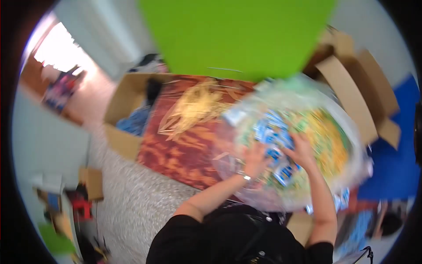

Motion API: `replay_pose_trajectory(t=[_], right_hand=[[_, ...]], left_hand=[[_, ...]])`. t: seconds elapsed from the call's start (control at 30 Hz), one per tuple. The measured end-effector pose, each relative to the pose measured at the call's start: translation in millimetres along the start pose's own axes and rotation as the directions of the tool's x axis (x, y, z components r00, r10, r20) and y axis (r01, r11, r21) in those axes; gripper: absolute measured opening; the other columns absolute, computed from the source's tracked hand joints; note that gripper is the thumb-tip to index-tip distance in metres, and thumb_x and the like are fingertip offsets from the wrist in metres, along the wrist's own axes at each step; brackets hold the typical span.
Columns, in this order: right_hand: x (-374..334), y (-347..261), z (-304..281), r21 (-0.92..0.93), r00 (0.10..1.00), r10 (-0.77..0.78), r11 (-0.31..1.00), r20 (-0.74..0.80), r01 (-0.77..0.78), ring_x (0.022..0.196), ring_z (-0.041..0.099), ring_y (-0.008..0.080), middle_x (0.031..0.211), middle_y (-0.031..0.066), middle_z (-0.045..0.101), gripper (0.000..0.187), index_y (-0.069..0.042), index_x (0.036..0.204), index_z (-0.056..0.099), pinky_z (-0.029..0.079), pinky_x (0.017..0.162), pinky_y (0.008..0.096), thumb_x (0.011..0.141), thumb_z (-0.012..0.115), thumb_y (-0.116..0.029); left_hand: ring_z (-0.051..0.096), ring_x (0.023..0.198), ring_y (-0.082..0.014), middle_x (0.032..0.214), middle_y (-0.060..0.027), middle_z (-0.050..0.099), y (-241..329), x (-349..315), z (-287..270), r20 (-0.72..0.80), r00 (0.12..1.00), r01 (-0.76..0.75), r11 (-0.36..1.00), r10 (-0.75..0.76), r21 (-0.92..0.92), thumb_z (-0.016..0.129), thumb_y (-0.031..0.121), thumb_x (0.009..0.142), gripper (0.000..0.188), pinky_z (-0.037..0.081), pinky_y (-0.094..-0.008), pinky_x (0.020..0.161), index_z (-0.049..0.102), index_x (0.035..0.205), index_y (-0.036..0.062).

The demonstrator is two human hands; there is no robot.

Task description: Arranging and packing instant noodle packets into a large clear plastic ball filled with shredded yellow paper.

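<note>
Several blue-and-white packets (274,130) are lying in a translucent plastic bag (272,200) on the desk (176,152), at the view's three o'clock. The left hand (257,160) is touching their eight-o'clock side, the right hand (303,152) their three; whether either grip is holding any, I cannot tell. Packet printing is blurring past reading.

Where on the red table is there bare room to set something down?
The red table looks bare at its near left, bordered by the yellow strips, the open cardboard box and the plastic bag. Its right side is crowded: bag, blue packets, left hand and right hand.
</note>
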State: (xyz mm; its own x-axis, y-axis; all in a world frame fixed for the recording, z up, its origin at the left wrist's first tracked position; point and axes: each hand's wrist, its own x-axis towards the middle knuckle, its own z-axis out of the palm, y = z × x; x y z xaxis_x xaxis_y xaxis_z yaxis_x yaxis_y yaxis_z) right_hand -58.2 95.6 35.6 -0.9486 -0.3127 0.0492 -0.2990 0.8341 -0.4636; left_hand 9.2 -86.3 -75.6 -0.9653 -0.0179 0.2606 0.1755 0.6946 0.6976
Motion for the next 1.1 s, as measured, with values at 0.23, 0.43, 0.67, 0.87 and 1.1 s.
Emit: replay_pose_trajectory(t=[0.23, 0.43, 0.67, 0.87, 1.1], right_hand=[[-6, -6, -12, 0.030, 0.984, -0.175, 0.984, -0.018, 0.175, 0.097, 0.056, 0.0314, 0.098, 0.0120, 0.057, 0.035, -0.005, 0.102, 0.059, 0.046, 0.083, 0.0406, 0.072, 0.075, -0.014], [32, -12, -22, 0.236, 0.945, -0.260, 0.949, 0.200, 0.211, 0.100, 0.054, 0.0298, 0.098, 0.0110, 0.056, 0.037, -0.009, 0.101, 0.058, 0.045, 0.086, 0.0371, 0.069, 0.075, -0.004], [72, 2, -21, 0.196, 0.910, -0.353, 0.929, 0.219, 0.313, 0.120, 0.048, 0.0345, 0.125, 0.0166, 0.053, 0.057, -0.011, 0.117, 0.056, 0.034, 0.105, 0.0440, 0.068, 0.079, -0.025], [94, -3, -16, 0.116, 0.908, -0.300, 0.954, 0.293, 0.278, 0.126, 0.043, 0.0373, 0.138, 0.0211, 0.046, 0.091, -0.008, 0.138, 0.043, 0.028, 0.110, 0.0446, 0.062, 0.078, -0.045], [76, -19, -20, 0.087, 0.916, -0.296, 0.955, 0.271, 0.283, 0.123, 0.046, 0.0371, 0.130, 0.0192, 0.053, 0.089, -0.008, 0.138, 0.042, 0.033, 0.107, 0.0437, 0.061, 0.078, -0.037]], left_hand=[[0.058, 0.096, -0.0237, 0.119, -0.0166, 0.044, 0, 11, -8, -0.039, 0.989, -0.144, 0.963, 0.139, -0.227, 0.080, 0.012, 0.072, 0.062, 0.058, -0.0228, 0.061, 0.050, 0.126, 0.0018], [0.050, 0.107, -0.0354, 0.118, -0.0177, 0.047, 13, 15, -17, -0.011, 1.000, 0.018, 0.979, -0.021, -0.205, 0.081, 0.020, 0.069, 0.070, 0.044, -0.0441, 0.091, 0.047, 0.128, 0.0027], [0.046, 0.115, -0.0372, 0.125, -0.0189, 0.045, 16, 40, -30, -0.016, 1.000, -0.021, 0.998, 0.020, -0.065, 0.083, 0.026, 0.067, 0.078, 0.040, -0.0473, 0.096, 0.043, 0.131, 0.0035], [0.037, 0.126, -0.0415, 0.134, -0.0224, 0.038, 16, 47, -35, -0.004, 0.998, -0.063, 0.997, 0.063, -0.036, 0.085, 0.026, 0.065, 0.093, 0.037, -0.0478, 0.102, 0.033, 0.139, 0.0013], [0.030, 0.132, -0.0430, 0.144, -0.0255, 0.027, 16, 45, -38, -0.015, 0.999, -0.034, 0.988, 0.032, -0.150, 0.087, 0.027, 0.062, 0.112, 0.032, -0.0487, 0.108, 0.018, 0.147, 0.0011]])
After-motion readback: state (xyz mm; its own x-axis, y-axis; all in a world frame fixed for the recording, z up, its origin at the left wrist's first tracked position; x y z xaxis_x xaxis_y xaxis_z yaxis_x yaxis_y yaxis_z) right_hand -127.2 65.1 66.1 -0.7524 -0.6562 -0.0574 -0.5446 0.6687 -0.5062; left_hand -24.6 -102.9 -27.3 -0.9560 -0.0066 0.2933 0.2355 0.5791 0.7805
